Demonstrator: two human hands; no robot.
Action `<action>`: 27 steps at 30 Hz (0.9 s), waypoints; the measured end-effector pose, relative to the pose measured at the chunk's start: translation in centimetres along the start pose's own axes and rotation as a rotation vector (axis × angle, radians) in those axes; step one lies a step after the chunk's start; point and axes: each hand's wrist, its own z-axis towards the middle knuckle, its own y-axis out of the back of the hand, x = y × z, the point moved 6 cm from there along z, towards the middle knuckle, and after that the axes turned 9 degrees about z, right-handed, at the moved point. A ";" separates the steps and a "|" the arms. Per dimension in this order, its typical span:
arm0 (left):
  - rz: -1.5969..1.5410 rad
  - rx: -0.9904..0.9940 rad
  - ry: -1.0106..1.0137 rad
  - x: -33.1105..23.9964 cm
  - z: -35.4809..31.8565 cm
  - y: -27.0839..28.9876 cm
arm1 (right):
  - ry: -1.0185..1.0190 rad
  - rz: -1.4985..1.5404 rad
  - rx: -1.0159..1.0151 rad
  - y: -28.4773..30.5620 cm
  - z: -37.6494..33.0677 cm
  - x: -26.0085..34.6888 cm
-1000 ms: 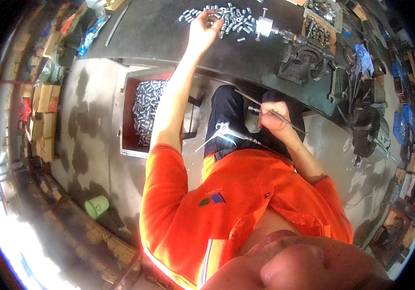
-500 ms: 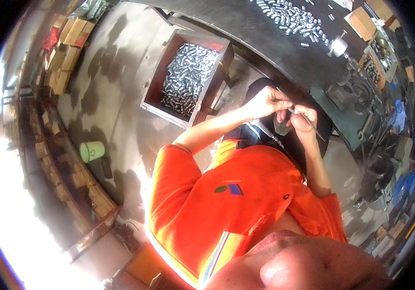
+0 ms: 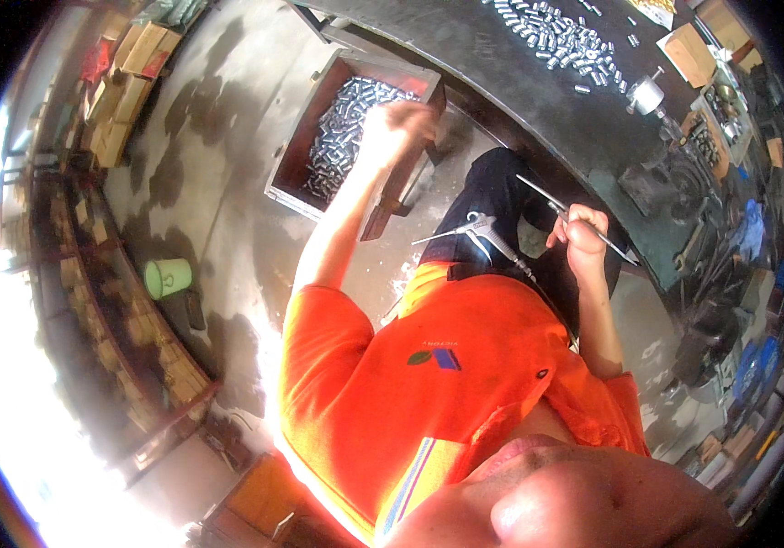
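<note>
My left hand (image 3: 399, 128), smeared by motion, is over the right side of a wooden box (image 3: 293, 194) full of small shiny metal cylinders (image 3: 342, 137). Whether it holds anything is not clear. My right hand (image 3: 586, 239) is closed around a thin, rod-like metal tool (image 3: 543, 190) above my lap. The tool slants across the hand, one end pointing up toward the left and the other down toward the right. Across my thighs lies a silver air blow gun (image 3: 488, 233) with a slim nozzle.
A dark workbench (image 3: 465, 59) runs along the far right, with scattered metal cylinders (image 3: 566, 41) on it. A metal fixture (image 3: 648, 94) and a parts tray (image 3: 725, 110) are farther right. A green bucket (image 3: 169, 278) stands on the floor, left, near stacked cartons (image 3: 122, 110).
My left hand has left the tool and swung up and left to the box. My right hand still grips the tool, whose upper end is now uncovered.
</note>
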 end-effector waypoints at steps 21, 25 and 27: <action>0.569 -0.118 0.167 13.8 0.2 9.0 | -0.077 -0.146 0.039 -0.6 -0.8 -1.4; -0.238 0.002 0.095 3.1 -2.7 3.6 | -0.109 -0.211 0.052 -1.3 -0.6 -1.7; -0.412 0.170 0.067 -0.3 -4.3 0.5 | -0.078 -0.174 0.110 -2.1 -0.4 -1.8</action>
